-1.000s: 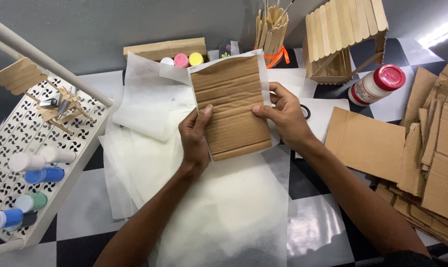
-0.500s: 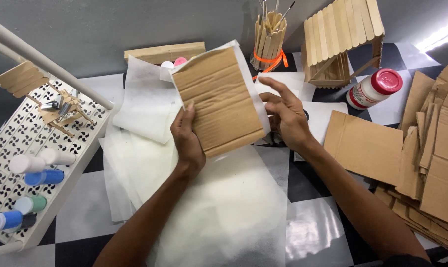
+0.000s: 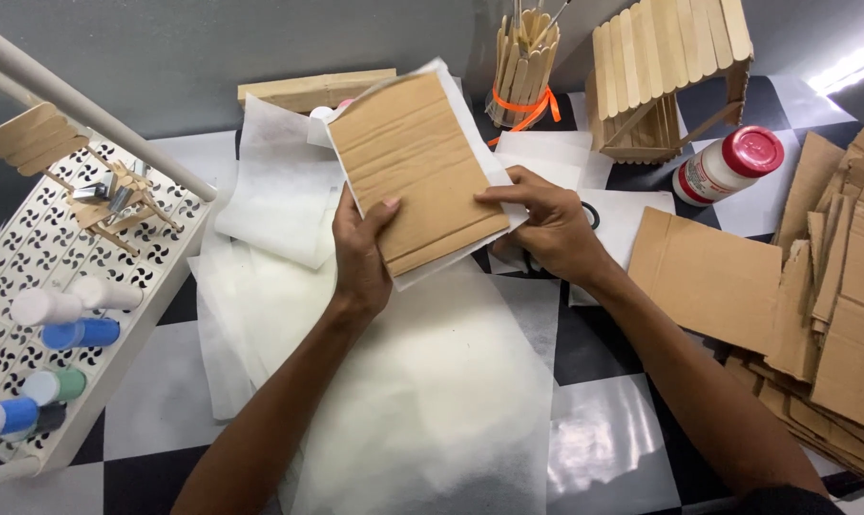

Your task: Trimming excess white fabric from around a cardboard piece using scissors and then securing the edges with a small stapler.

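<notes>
A brown corrugated cardboard rectangle [image 3: 415,170] with a white sheet stuck behind it is held up over the table, tilted to the left. My left hand [image 3: 360,250] grips its lower left edge, thumb on the front. My right hand [image 3: 549,229] pinches the white sheet at the cardboard's right edge. Beneath both hands lie several white tissue-like sheets [image 3: 422,401].
A white perforated rack [image 3: 31,286] at left holds small paint bottles and stick pieces. At the back stand a cup of craft sticks [image 3: 522,72], a stick-built house [image 3: 666,72] and a red-capped glue bottle [image 3: 728,164]. Cardboard scraps [image 3: 832,286] pile at right.
The cardboard has been turned further anticlockwise and lifted a little. My right hand slid from its upper right edge down to the lower right edge.
</notes>
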